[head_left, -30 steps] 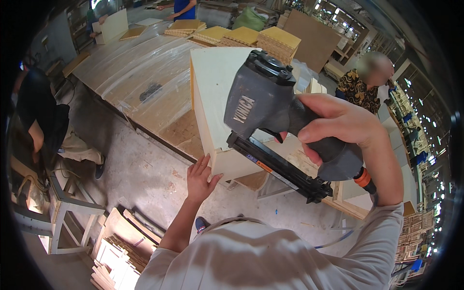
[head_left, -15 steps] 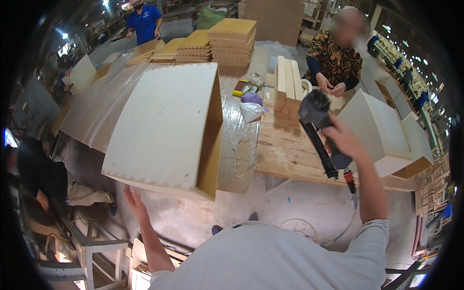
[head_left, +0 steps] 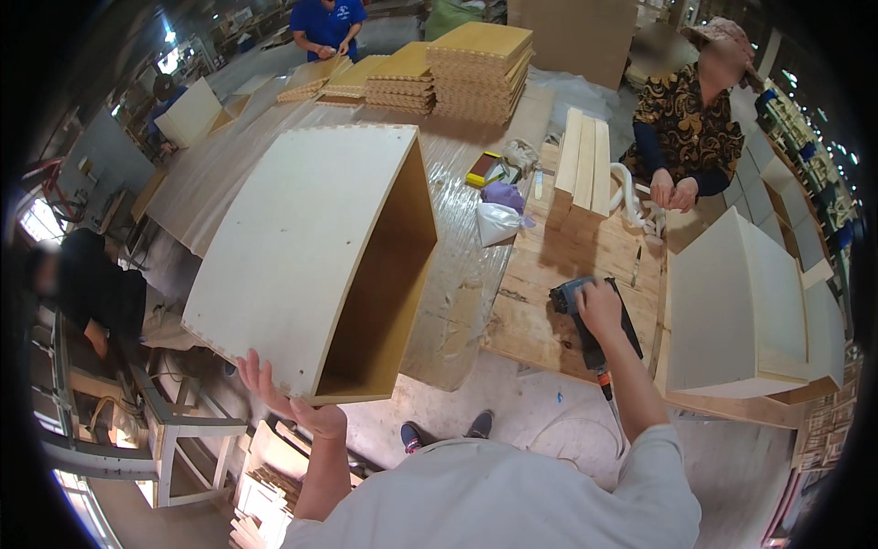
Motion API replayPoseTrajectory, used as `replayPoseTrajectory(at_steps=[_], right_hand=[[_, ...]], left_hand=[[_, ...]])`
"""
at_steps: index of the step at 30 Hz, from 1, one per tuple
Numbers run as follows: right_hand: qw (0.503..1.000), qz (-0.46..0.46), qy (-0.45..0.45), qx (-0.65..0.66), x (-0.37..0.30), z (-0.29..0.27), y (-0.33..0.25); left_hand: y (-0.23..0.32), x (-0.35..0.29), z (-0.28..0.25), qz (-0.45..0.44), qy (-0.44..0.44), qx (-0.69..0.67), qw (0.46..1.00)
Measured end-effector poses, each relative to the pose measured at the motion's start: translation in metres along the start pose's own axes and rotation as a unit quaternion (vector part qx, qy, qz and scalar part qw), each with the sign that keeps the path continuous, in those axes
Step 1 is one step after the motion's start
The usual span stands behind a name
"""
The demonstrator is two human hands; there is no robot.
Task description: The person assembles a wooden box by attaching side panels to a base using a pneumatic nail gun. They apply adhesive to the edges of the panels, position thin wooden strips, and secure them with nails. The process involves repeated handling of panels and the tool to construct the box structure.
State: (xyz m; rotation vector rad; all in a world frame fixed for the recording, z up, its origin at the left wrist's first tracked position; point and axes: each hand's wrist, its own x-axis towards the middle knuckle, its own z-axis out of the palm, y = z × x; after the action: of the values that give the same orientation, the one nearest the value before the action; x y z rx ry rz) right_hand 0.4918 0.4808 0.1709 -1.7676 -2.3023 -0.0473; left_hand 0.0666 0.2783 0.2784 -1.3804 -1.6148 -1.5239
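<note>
A large open-sided box of pale plywood (head_left: 293, 229) rests on the table to the left, its open end facing right. At its near lower edge, my left hand (head_left: 291, 400) is pressed with palm up and fingers spread. My right hand (head_left: 599, 309) is closed around the grip of a dark nail gun (head_left: 592, 352), which lies on the wooden tabletop with an air hose fitting at its near end. Just beyond the gun stand stacked pale wood strips (head_left: 581, 165).
Notched yellow boards (head_left: 476, 78) are piled at the back. A purple and white plastic bag (head_left: 499, 220) lies mid-table. More plywood boxes (head_left: 727, 311) stand on the right, near a co-worker in a patterned shirt (head_left: 686, 128). Another person (head_left: 96, 284) crouches at left by a frame.
My right hand has lowered the nail gun from mid-air to the tabletop. My left hand has come up against the box's near edge, and the box sits slightly turned.
</note>
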Motion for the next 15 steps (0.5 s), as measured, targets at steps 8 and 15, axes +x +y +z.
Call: replayPoseTrajectory(at_steps=[8, 15], right_hand=[[0.988, 0.044, -0.026, 0.148, 0.189, 0.045, -0.081], [0.993, 0.065, -0.088, 0.052, 0.249, 0.087, -0.097]], left_hand=[[0.003, -0.001, 0.005, -0.028, 0.018, -0.003, 0.999], [0.006, 0.003, 0.006, 0.004, 0.024, 0.052, 0.998]])
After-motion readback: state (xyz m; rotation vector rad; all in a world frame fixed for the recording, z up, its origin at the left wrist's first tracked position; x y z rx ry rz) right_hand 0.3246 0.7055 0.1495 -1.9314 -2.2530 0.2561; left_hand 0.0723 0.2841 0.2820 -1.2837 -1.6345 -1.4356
